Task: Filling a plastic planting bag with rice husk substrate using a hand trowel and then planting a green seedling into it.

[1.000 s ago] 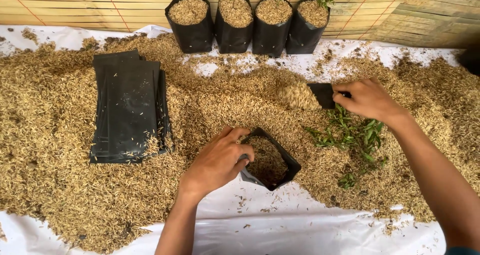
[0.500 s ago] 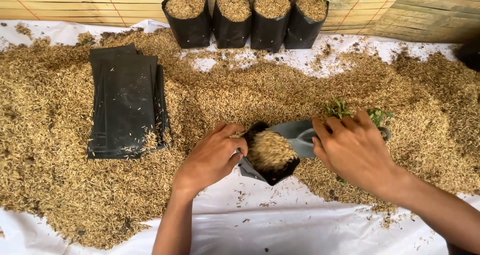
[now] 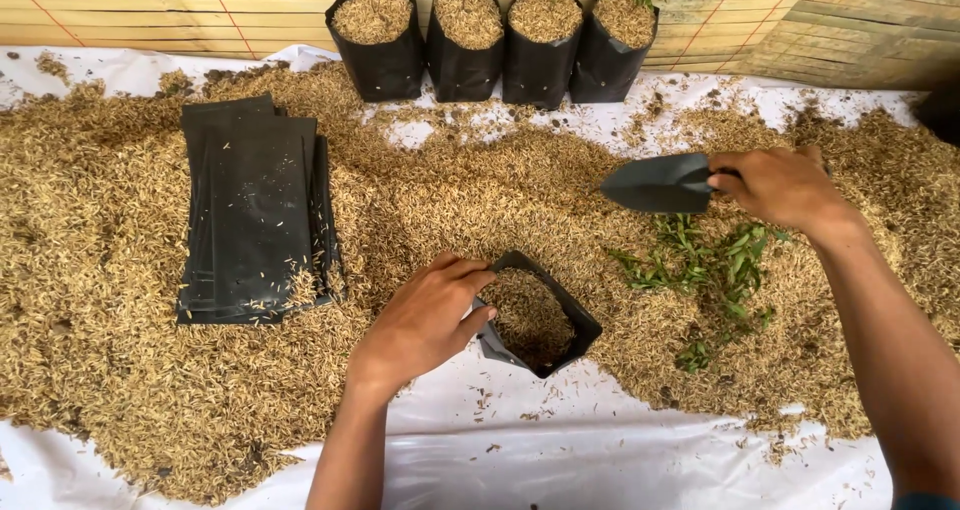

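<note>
My left hand point(image 3: 425, 320) grips the near-left rim of an open black grow bag point(image 3: 560, 305) that stands on the white sheet, partly filled with rice husks. To its upper right, my right hand point(image 3: 785, 185) holds a dark trowel point(image 3: 655, 183) by its handle, the blade empty and pointing left above the husk pile point(image 3: 480, 200). Loose green seedlings point(image 3: 715, 265) lie on the husks just below the trowel hand.
A stack of flat black grow bags point(image 3: 255, 220) lies on the husks at left. Several filled bags with small seedlings point(image 3: 500, 35) stand in a row against the bamboo wall point(image 3: 850, 20). The white plastic sheet point(image 3: 560, 460) lies under everything.
My right hand tipped husks from the trowel into the bag, then lifted away up and right with the emptied trowel. My left hand kept its hold on the bag's rim.
</note>
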